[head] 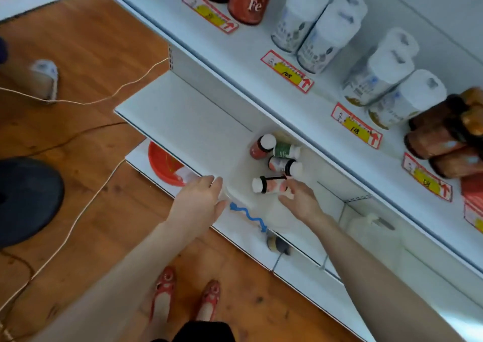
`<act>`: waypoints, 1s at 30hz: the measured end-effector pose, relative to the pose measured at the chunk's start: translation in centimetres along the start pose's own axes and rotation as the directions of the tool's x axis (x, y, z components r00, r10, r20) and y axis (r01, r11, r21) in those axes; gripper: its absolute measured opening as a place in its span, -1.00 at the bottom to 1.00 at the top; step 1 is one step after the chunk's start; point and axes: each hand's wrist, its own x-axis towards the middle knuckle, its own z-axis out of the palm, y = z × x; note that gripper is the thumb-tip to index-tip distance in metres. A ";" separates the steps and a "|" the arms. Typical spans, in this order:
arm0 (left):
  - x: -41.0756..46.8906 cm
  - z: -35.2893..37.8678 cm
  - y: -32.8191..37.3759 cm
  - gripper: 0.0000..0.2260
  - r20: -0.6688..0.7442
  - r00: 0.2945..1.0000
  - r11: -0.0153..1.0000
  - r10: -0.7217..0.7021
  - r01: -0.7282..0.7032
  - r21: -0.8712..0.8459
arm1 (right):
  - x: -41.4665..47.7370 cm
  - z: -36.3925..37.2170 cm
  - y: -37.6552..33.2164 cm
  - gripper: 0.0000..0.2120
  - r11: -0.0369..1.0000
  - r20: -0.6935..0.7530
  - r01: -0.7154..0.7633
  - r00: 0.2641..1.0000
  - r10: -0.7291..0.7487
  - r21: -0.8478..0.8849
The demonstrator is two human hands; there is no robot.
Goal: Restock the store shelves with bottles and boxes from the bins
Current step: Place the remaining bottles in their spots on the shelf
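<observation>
Translucent plastic bin [236, 182], cylindrical white-capped bottle [266, 185], right hand [298, 198]

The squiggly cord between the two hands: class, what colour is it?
Blue; the squiggly cord shows best in the head view.
</observation>
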 end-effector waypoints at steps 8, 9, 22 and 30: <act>5.8 6.6 -1.4 -0.40 0.174 0.984 0.998 0.025 -0.013 -0.067 | 8.6 5.2 1.3 -0.67 0.993 0.041 0.037 0.999 -0.032 -0.112; 6.2 7.4 -1.6 -0.39 0.180 0.983 0.998 0.044 -0.034 -0.058 | 9.6 5.9 1.6 -0.69 0.990 0.032 0.051 0.998 -0.047 -0.128; 6.2 10.4 -3.0 -0.42 0.083 0.989 0.992 0.126 -0.128 0.013 | 16.9 12.4 3.2 -0.53 0.756 0.160 0.287 0.958 -0.239 -0.588; 6.2 9.7 -2.4 -0.38 0.170 0.982 0.994 0.080 -0.066 -0.086 | 14.8 9.0 3.1 -0.55 0.902 0.011 0.210 0.975 -0.222 -0.378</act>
